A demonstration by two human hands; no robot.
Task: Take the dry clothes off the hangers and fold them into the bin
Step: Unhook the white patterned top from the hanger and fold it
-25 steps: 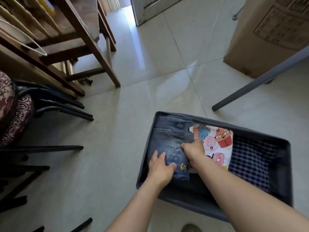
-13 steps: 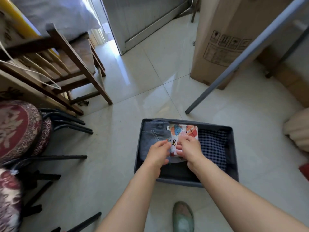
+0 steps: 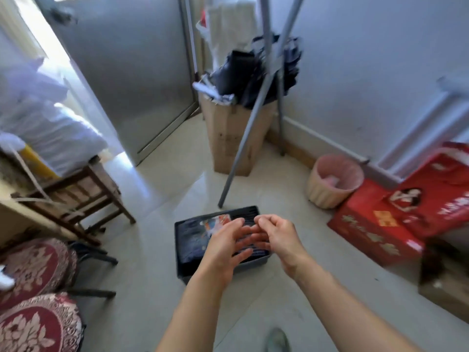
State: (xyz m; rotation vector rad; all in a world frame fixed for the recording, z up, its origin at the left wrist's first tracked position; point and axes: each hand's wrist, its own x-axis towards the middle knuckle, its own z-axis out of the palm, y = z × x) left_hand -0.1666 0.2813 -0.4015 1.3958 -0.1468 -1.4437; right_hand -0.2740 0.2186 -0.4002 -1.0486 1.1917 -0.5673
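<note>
A dark fabric bin [image 3: 183,271] stands on the tiled floor below me. Inside lie folded jeans [image 3: 189,237] at the left, a white garment with cartoon prints [image 3: 217,222] in the middle, and a checked cloth mostly hidden behind my hands. My left hand [image 3: 225,243] hovers above the bin with fingers spread and holds nothing. My right hand [image 3: 276,236] is beside it, fingers loosely curled and empty. The grey legs of a clothes rack [image 3: 243,141] rise behind the bin. No hangers are in view.
A tall cardboard box [image 3: 233,138] with dark items stands behind the rack legs. A pink waste basket [image 3: 332,180] and red boxes [image 3: 375,224] are at the right. A wooden chair [image 3: 83,196] and red patterned cushions [image 3: 33,273] are at the left. My shoe [image 3: 278,340] is below.
Both hands have lifted off the folded clothes and out of the bin. My view has risen and tilted up, so the bin looks smaller and the room's far wall shows.
</note>
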